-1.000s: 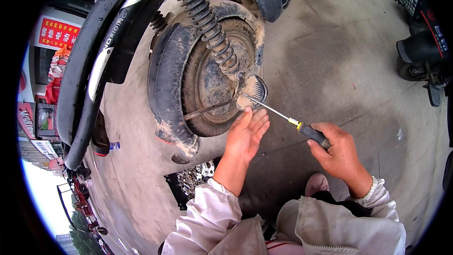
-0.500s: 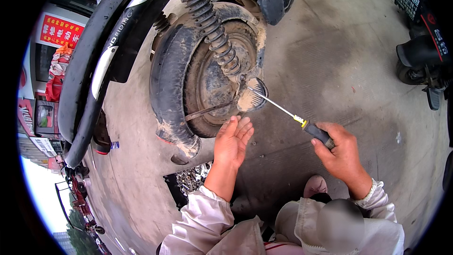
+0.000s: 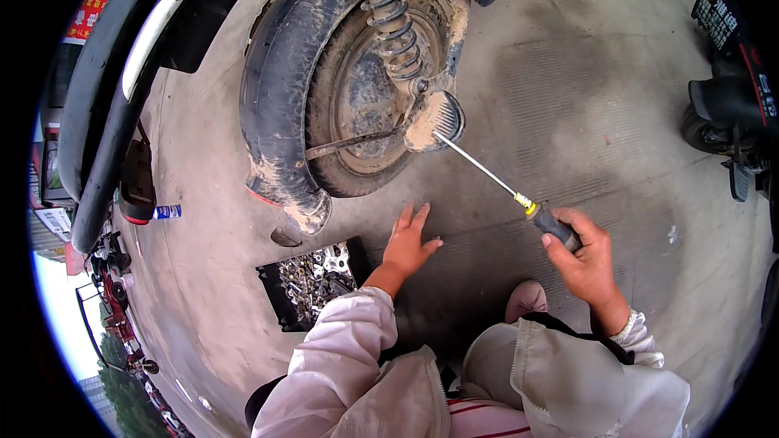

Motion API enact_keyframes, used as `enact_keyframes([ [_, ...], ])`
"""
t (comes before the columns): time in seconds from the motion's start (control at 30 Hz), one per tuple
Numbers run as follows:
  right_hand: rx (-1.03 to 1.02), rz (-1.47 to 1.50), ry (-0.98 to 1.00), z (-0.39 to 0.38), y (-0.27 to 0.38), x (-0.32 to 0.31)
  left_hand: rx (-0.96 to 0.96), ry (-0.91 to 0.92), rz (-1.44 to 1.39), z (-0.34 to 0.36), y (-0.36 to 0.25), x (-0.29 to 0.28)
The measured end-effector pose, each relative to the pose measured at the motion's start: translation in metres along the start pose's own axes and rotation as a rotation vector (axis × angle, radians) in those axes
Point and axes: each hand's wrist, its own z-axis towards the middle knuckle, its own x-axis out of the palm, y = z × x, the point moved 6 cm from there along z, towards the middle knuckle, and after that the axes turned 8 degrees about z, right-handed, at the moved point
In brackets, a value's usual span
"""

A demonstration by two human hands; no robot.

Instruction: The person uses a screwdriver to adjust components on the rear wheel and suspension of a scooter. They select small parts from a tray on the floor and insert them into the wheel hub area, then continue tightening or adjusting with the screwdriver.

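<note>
In my right hand point(image 3: 586, 255) is a screwdriver point(image 3: 535, 209) with a dark grip and a yellow collar, my fingers wrapped round the handle. Its long shaft slants up to the left, and the tip meets the ribbed, mud-caked cover point(image 3: 434, 123) at the wheel hub. That cover sits on the rear wheel point(image 3: 369, 105) of a dirty scooter, below a coil spring shock absorber point(image 3: 389, 20). My left hand point(image 3: 408, 247) is held low over the floor with its fingers spread and nothing in it, right of a black tray point(image 3: 280, 308) of loose metal fasteners.
The scooter's black rear fender point(image 3: 280, 89) curves left of the wheel. A long dark seat with a white-striped side panel point(image 3: 154, 40) fills the upper left. A blue can point(image 3: 168, 212) stands beneath it. Another scooter point(image 3: 734, 101) is parked at the far right.
My left hand has dropped from near the hub cover toward the floor, its fingers spreading. My view has tilted down, showing more of the tray. The screwdriver is still in my right hand.
</note>
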Motion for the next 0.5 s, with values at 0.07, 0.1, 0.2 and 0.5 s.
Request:
enact_keyframes([
  [0.07, 0.012, -0.031, 0.026, 0.001, 0.000, 0.001, 0.042, -0.021, 0.219, -0.004, -0.013, 0.005],
  [0.1, 0.021, -0.037, 0.041, 0.001, 0.001, 0.003, 0.053, -0.033, 0.330, -0.008, -0.016, 0.008],
  [0.2, 0.044, -0.012, 0.035, -0.001, -0.003, 0.007, 0.166, -0.116, 0.337, -0.011, -0.002, 0.041],
  [0.5, 0.085, -0.014, 0.049, -0.005, -0.020, 0.015, 0.383, -0.186, 0.365, -0.024, 0.004, 0.062],
])
